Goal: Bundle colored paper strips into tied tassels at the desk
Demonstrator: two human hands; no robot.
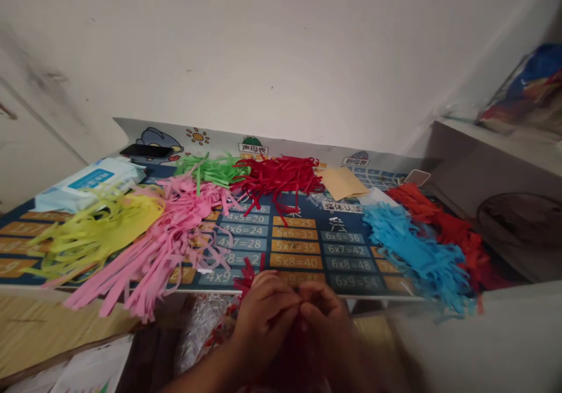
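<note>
At the table's near edge my left hand [267,314] and my right hand [324,312] meet, thumbs and fingertips pinched together. Dark red fringed paper [248,273] sticks out beside and behind my left hand, which appears closed on it. What lies between the fingertips of my right hand is too small and dim to make out. Beyond the hands lie bunches of fringed paper: red [285,176], green [215,169], pink [175,235] and yellow [100,229] toward the left. Blue fringed paper [417,252] and orange-red fringed paper [448,220] lie on the right.
A printed multiplication mat [296,246] covers the table, its back edge curling up against the wall. A wipes pack [92,182] and a black phone [147,151] lie at the left. A tan paper square [343,183] is behind the blue fringe. A grey box [496,170] stands right.
</note>
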